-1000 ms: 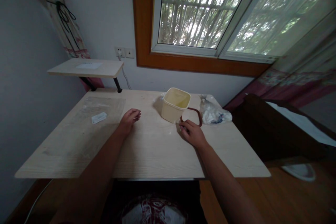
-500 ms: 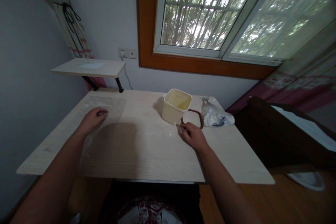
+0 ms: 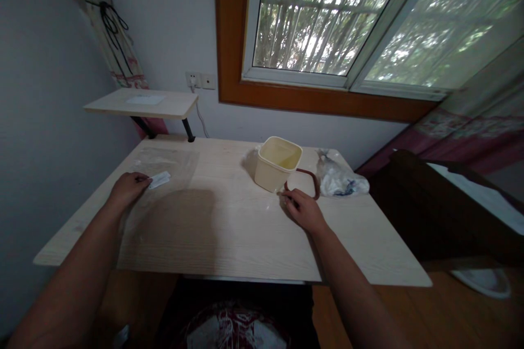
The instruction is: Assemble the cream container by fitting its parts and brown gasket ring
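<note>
My left hand (image 3: 127, 190) is at the left of the table, its fingertips closed on the edge of a small white slip (image 3: 159, 179), paper-like with faint markings. Under the slip lies a clear plastic sheet or bag (image 3: 184, 162). My right hand (image 3: 302, 208) rests on the table with its fingers curled together; whatever it pinches, if anything, is too small to make out. Just beyond those fingers stands a cream plastic container (image 3: 270, 172), open at the top. Beside it lies a brown square ring (image 3: 316, 184), partly hidden by the container and the hand.
A clear plastic bag with white and blue contents (image 3: 341, 179) sits at the table's back right. The raised shelf (image 3: 180, 109) stands at the back left, with a white paper (image 3: 146, 100) on it. A dark brown piece of furniture (image 3: 409, 196) is to the right.
My left hand has moved a little left and down, and the white slip now shows at its fingertips. My right hand stays by the container. The view has shifted slightly.
</note>
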Tool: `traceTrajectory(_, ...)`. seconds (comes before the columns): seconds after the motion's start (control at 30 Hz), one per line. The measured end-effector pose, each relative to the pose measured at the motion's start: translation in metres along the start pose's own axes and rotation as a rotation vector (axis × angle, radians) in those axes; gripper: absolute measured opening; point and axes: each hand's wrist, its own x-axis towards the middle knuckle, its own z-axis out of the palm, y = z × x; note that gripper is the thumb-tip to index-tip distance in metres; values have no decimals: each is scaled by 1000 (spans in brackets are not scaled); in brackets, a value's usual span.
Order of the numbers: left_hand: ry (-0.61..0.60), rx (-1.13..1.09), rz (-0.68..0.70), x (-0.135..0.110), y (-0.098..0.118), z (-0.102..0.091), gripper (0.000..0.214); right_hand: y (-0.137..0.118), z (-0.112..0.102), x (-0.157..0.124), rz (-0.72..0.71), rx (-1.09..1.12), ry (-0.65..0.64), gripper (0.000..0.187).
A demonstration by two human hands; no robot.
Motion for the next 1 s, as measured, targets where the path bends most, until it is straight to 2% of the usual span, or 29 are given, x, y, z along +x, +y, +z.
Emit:
traceTrajectory(0.17, 4, -43, -57, -1, 6, -1, 23, 1, 0, 0, 2, 7, -1, 26)
traceTrajectory(0.33, 21, -164, -65, -9, 19, -3, 31, 3, 1, -1, 9, 11, 7, 28)
traceTrajectory(0.5, -73, -551, -12, -26, 57, -7, 47, 1, 0, 0, 2, 12, -4, 28)
traceTrajectory(0.6, -139, -655, 48, -36, 85, -4, 49, -5, 0, 2, -7, 18, -19, 26)
traceTrajectory(0.7, -235, -717, 118, -45, 109, 9, 44, -16, 4, 5, -30, 60, -41, 24)
traceTrajectory(0.87, -392, -804, 200, -61, 149, 40, 36, -44, 17, 9, -66, 230, -48, 21)
traceTrajectory(1.0, -518, -897, 234, -77, 182, 64, 30, -69, 29, 14, -188, 282, -7, 23)
